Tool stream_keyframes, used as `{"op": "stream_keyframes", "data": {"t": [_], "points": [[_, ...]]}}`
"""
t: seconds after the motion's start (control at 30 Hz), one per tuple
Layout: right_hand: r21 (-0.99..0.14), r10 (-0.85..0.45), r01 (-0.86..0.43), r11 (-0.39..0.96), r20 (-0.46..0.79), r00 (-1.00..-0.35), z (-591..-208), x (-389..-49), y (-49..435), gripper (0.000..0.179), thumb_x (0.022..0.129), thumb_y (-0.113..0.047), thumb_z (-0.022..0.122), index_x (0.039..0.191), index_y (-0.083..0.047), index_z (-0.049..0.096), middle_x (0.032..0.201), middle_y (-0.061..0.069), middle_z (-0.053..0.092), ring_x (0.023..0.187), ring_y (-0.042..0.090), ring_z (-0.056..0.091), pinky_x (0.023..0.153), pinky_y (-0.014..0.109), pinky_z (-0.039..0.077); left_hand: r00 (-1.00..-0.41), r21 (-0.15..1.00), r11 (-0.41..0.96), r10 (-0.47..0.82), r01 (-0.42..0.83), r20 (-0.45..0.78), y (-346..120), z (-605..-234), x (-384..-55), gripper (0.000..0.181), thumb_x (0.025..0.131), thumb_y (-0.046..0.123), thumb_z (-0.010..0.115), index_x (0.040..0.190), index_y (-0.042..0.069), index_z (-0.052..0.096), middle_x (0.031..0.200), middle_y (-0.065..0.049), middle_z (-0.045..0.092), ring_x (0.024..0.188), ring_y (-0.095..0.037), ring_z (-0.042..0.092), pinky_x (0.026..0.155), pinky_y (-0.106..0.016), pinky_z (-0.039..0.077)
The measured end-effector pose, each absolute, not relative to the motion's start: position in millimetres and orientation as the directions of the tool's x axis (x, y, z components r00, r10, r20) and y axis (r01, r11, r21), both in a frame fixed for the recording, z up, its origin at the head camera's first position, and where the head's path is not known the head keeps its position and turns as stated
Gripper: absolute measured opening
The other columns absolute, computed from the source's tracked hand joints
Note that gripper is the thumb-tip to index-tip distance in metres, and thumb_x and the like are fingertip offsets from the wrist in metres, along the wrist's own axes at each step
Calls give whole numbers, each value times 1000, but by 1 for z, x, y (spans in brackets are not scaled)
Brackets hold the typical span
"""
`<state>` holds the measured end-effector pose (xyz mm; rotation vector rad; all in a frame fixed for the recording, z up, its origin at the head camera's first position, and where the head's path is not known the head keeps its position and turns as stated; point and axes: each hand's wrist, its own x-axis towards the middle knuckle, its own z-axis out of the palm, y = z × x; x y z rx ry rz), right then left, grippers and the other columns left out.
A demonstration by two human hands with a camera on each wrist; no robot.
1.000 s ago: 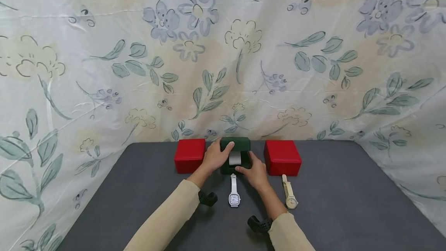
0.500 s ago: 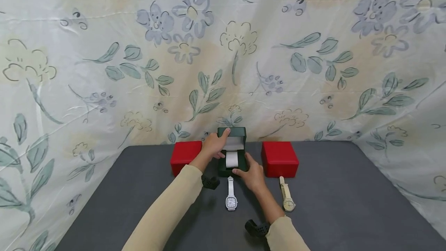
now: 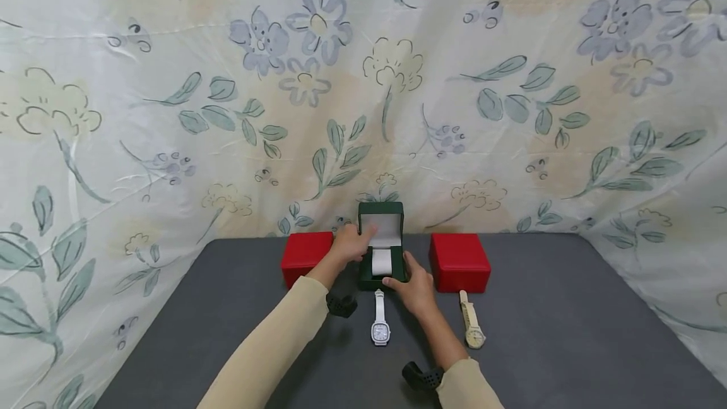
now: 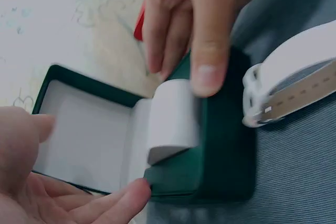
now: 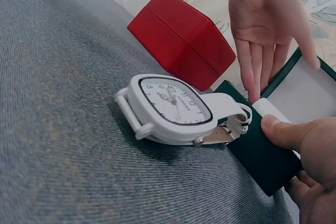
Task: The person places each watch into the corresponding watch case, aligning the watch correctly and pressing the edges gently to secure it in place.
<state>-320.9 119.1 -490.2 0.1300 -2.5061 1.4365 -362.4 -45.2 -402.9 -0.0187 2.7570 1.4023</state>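
Observation:
A green watch box [image 3: 372, 284] stands with its lid [image 3: 380, 207] up, showing a pale lining and a white cushion [image 3: 382, 262] inside. My right hand [image 3: 416, 284] grips the box's right front corner, the thumb [image 5: 281, 131] pressing its front edge. My left hand [image 3: 348, 245] is at the left side of the raised lid. Its fingers look straight in the right wrist view, and its thumb [image 4: 44, 127] lies in front of the lining. Just in front of the box lies a white wristwatch [image 3: 380, 331], strap end towards the box.
Red boxes, both closed, flank the green one: the left red box [image 3: 305, 254] and the right red box [image 3: 461, 264]. A cream watch [image 3: 473, 328] lies before the right one. Behind the dark grey table [image 3: 556, 320] hangs a floral cloth [image 3: 397, 112].
The green box's lid has swung up and back from partly raised to upright, uncovering the cushion and lining. My left hand has come off the lid's top to its side. The right hand keeps its hold.

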Motion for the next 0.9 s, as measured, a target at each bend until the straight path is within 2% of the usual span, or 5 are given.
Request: {"op": "stream_keyframes", "data": {"t": [0.1, 0.2, 0.47, 0.7, 0.9], "points": [[-843, 41, -204, 498, 257, -965, -490, -321, 120, 84, 75, -18, 83, 144, 2, 39, 143, 21, 49, 126, 35, 55, 102, 48, 45, -1000, 750, 662, 27, 9, -11, -45, -407, -352, 57, 96, 41, 55, 127, -7, 53, 114, -22, 62, 92, -31, 67, 80, -41, 56], [-848, 42, -199, 492, 251, -967, -488, -321, 121, 85, 75, -16, 83, 145, 2, 38, 146, 20, 46, 127, 35, 54, 102, 47, 45, -997, 676, 733, 64, 79, 48, -44, -411, -346, 50, 93, 33, 61, 128, -3, 54, 122, -20, 62, 105, -31, 62, 87, -46, 54], [-854, 32, -174, 490, 217, -976, -489, -319, 120, 85, 78, -19, 81, 147, -1, 36, 148, 18, 44, 129, 32, 52, 105, 45, 44, -972, 557, 798, 219, 229, 87, -46, -425, -345, 55, 80, 20, 78, 130, 9, 58, 140, -19, 49, 124, -35, 50, 101, -53, 45], [-854, 31, -189, 485, 232, -972, -489, -318, 121, 83, 79, -18, 80, 147, 1, 36, 148, 19, 44, 129, 33, 53, 104, 46, 44, -957, 560, 785, 285, 263, 50, -41, -431, -355, 61, 74, 15, 82, 130, 11, 60, 137, -14, 56, 123, -32, 53, 104, -50, 43], [-850, 29, -192, 490, 236, -971, -487, -319, 120, 83, 78, -20, 81, 146, 1, 37, 146, 20, 46, 127, 33, 55, 104, 46, 44, -942, 526, 801, 334, 285, 2, -37, -429, -363, 63, 72, 12, 83, 131, 9, 60, 139, -14, 54, 125, -32, 51, 105, -48, 42]]}}
